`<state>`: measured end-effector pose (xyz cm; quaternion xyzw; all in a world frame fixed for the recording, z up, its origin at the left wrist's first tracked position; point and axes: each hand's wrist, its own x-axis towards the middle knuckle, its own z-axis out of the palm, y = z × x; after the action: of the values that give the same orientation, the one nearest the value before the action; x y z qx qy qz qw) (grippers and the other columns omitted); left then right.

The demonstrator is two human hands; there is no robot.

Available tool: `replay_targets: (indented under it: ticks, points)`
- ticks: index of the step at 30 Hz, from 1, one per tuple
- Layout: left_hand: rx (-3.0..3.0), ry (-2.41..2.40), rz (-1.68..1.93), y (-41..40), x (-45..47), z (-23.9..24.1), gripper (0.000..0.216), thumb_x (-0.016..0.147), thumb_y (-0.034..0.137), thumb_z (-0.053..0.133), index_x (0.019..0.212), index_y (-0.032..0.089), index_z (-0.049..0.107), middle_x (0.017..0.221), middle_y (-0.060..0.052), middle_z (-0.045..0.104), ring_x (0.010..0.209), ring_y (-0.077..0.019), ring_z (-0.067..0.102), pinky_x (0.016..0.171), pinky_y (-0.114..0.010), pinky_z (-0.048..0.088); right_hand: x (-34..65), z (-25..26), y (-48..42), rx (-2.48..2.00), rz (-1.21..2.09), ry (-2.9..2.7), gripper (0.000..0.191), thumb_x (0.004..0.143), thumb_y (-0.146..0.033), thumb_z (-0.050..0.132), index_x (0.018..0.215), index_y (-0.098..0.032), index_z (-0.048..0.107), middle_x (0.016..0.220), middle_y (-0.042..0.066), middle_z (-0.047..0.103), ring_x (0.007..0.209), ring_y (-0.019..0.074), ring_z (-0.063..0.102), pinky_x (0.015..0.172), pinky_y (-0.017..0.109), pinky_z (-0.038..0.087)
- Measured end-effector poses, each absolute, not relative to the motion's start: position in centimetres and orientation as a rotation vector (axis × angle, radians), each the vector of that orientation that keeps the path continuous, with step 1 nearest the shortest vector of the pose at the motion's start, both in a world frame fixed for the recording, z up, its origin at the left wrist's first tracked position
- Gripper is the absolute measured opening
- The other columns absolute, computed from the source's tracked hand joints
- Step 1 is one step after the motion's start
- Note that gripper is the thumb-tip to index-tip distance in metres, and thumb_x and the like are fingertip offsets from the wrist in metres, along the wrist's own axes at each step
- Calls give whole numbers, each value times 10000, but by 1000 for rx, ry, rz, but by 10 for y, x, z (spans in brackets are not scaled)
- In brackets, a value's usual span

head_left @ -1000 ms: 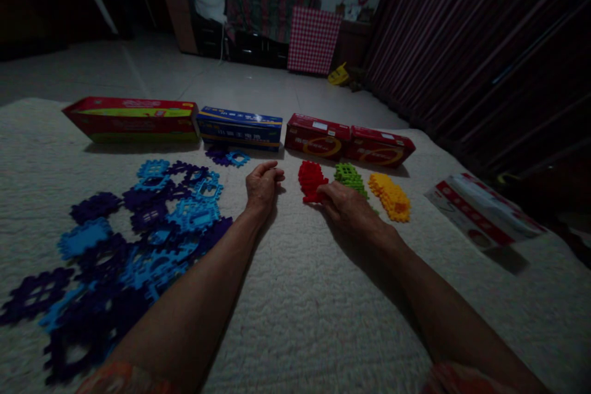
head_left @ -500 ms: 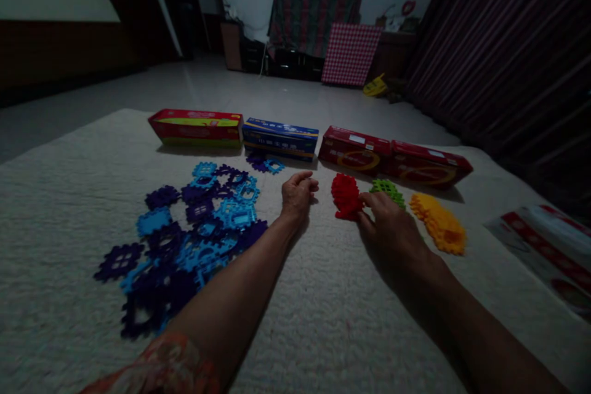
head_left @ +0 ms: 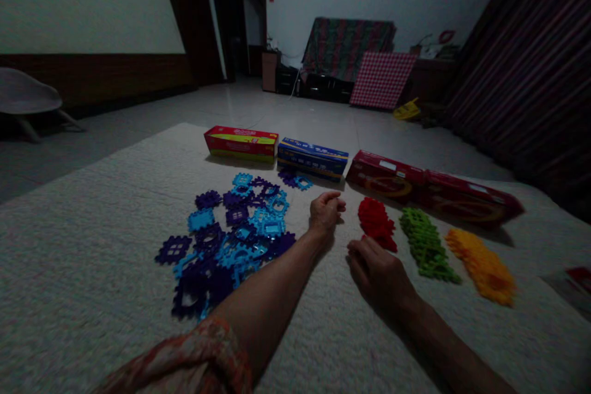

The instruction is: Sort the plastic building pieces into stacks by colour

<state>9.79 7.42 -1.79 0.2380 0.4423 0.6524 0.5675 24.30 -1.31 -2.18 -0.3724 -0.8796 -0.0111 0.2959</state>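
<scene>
Below the blue box, my left hand rests on the cream blanket with its fingers curled in; nothing shows in it. My right hand is low on the blanket at the near side of a stack of red toothed plastic tiles. Its fingers are pressed together, and whatever they may hold is hidden. Right of the red stack runs a row of green tiles, then a row of yellow tiles. Left of my hands spreads a loose pile of purple tiles and light blue tiles.
Across the far part of the blanket stand a red and green box, a blue box and two dark red boxes. A clear package lies at the right edge. A pale chair stands far left.
My right hand has drawn back toward me from the red stack, uncovering the green tiles. My left hand stays by the blue box. The view has turned left and up.
</scene>
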Motion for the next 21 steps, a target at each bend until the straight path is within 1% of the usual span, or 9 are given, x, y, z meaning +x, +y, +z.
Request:
replay_targets:
  ticks: [3,6,11,15,18,20,21]
  points:
    - [556,1051,1540,76,98,-21,285,649,144,632,928,150,692,697,-12,665,579,-92,596,492,-156,383,240,-33,-9,-962,-83,-2308,129,966,-179,484,925,-180,607,785,33,597,686,158,602,648,268,439]
    - [561,1068,1543,77,96,-22,287,666,126,615,942,145,693,712,-16,675,580,-90,600,497,-155,391,240,-38,-5,-980,-114,-2293,133,965,-174,487,918,-173,611,790,32,595,683,150,597,653,262,428]
    - [594,1138,1507,81,95,-19,318,702,101,569,1000,129,675,706,-10,654,563,-84,587,506,-166,426,240,-40,-4,-1039,-154,-2283,135,945,-176,490,900,-170,616,787,31,593,687,154,592,666,265,416]
    - [770,1363,1363,81,98,-12,374,716,99,586,1081,116,665,689,-9,647,529,-77,571,532,-183,468,240,-41,-5,-1083,-181,-2285,164,938,-191,470,879,-177,623,773,38,602,697,163,584,669,270,406]
    - [907,1446,1249,79,97,-4,355,730,71,581,1071,88,678,636,-8,628,498,-80,561,550,-203,495,237,-42,-5,-1174,-161,-2278,180,930,-204,464,881,-181,636,795,52,631,716,173,589,667,274,403]
    - [1037,1493,1174,79,88,4,333,757,63,564,1060,92,699,665,-29,656,546,-105,606,600,-236,534,232,-42,-3,-1270,-121,-2232,174,914,-205,477,879,-183,645,820,61,657,727,179,601,665,278,405]
    - [1114,1521,1141,81,80,8,325,771,66,560,1055,107,713,715,-45,684,613,-126,646,650,-259,557,227,-41,-2,-1315,-91,-2201,166,904,-202,487,880,-183,650,833,65,670,734,182,608,668,280,408]
